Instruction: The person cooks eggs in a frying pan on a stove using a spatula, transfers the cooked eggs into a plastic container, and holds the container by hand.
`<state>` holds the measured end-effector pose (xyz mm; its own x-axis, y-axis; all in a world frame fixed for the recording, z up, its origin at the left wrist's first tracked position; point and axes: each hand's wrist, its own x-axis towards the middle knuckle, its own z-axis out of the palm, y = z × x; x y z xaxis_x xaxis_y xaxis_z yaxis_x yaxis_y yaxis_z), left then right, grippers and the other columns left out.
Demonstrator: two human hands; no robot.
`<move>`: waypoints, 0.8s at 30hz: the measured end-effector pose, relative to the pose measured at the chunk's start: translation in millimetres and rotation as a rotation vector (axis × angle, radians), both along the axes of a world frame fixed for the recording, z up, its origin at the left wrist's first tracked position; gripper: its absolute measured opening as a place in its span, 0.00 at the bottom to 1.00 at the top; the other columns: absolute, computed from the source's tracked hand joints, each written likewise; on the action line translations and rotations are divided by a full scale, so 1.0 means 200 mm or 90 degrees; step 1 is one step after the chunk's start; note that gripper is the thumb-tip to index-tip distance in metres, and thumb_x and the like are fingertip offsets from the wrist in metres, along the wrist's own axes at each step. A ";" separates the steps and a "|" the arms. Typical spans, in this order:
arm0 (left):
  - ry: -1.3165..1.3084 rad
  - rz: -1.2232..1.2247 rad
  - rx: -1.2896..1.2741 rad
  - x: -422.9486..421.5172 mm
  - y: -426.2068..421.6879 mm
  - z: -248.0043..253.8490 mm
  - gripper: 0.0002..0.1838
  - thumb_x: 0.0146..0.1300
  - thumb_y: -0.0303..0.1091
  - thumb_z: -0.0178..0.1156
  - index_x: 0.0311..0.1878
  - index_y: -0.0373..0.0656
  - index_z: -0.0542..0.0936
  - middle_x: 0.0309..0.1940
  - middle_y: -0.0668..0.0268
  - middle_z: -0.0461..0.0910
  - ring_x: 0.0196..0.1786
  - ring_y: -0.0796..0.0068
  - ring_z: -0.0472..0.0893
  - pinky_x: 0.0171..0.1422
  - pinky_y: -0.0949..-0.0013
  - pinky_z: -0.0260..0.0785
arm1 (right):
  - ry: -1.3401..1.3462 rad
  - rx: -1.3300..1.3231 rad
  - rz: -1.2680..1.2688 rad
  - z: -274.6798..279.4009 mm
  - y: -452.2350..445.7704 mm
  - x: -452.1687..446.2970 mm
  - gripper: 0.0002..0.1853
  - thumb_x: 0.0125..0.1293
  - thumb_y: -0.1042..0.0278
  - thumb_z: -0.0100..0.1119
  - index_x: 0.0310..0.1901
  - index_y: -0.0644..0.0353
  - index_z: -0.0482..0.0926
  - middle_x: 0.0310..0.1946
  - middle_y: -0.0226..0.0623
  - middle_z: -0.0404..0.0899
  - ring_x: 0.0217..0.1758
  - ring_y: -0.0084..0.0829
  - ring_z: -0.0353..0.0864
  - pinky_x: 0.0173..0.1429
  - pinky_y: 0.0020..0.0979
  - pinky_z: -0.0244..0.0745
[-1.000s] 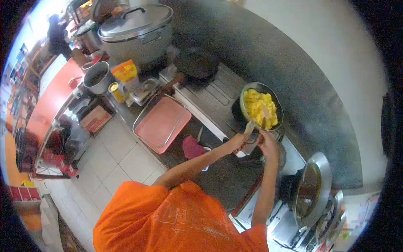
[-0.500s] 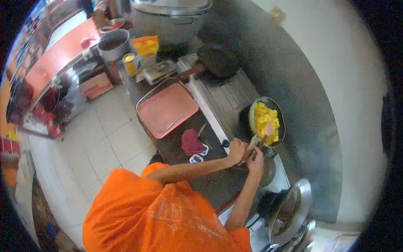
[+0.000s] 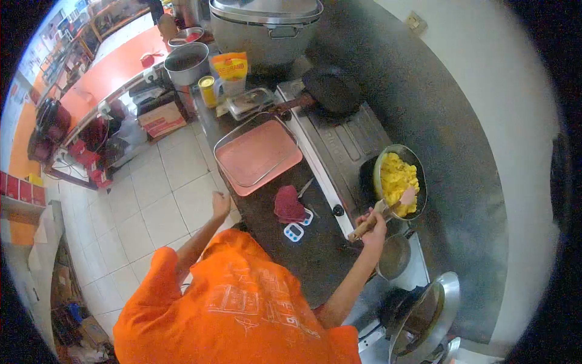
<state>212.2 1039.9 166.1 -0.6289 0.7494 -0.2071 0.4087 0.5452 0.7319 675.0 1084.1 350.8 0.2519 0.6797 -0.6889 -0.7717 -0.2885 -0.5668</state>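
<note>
Right hand [image 3: 374, 228] clamped round wooden handle [image 3: 357, 233] by pan [image 3: 377, 175]; left hand [image 3: 221, 205] well apart, can't tell if closed. One-handed twist could tip pan, spilling yellow food [image 3: 397, 176].

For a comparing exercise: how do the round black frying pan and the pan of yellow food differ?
The black frying pan shows no food; the pan of yellow food is heaped. A pink-tipped, beige-handled spatula reaches over the second, none over the first. Both are round.
</note>
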 end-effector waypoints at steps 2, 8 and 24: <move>-0.056 -0.005 0.029 -0.05 0.06 -0.14 0.18 0.57 0.41 0.53 0.34 0.31 0.70 0.32 0.44 0.73 0.35 0.49 0.73 0.42 0.56 0.65 | 0.005 -0.011 -0.003 0.00 0.03 0.00 0.10 0.55 0.68 0.54 0.38 0.61 0.69 0.26 0.39 0.69 0.28 0.39 0.71 0.36 0.42 0.74; 0.055 -0.191 -0.120 -0.08 0.23 -0.19 0.21 0.56 0.45 0.54 0.29 0.29 0.73 0.33 0.44 0.73 0.42 0.47 0.72 0.46 0.55 0.64 | 0.043 0.056 0.044 -0.01 0.03 -0.04 0.09 0.52 0.71 0.53 0.21 0.53 0.63 0.14 0.22 0.58 0.13 0.16 0.56 0.16 0.20 0.53; 0.122 -0.120 0.174 -0.01 0.25 0.05 0.11 0.47 0.31 0.55 0.33 0.34 0.75 0.29 0.50 0.76 0.33 0.50 0.74 0.39 0.56 0.65 | -0.106 -0.054 0.108 0.01 -0.29 -0.06 0.11 0.56 0.67 0.48 0.19 0.53 0.62 0.09 0.26 0.58 0.06 0.19 0.54 0.08 0.21 0.49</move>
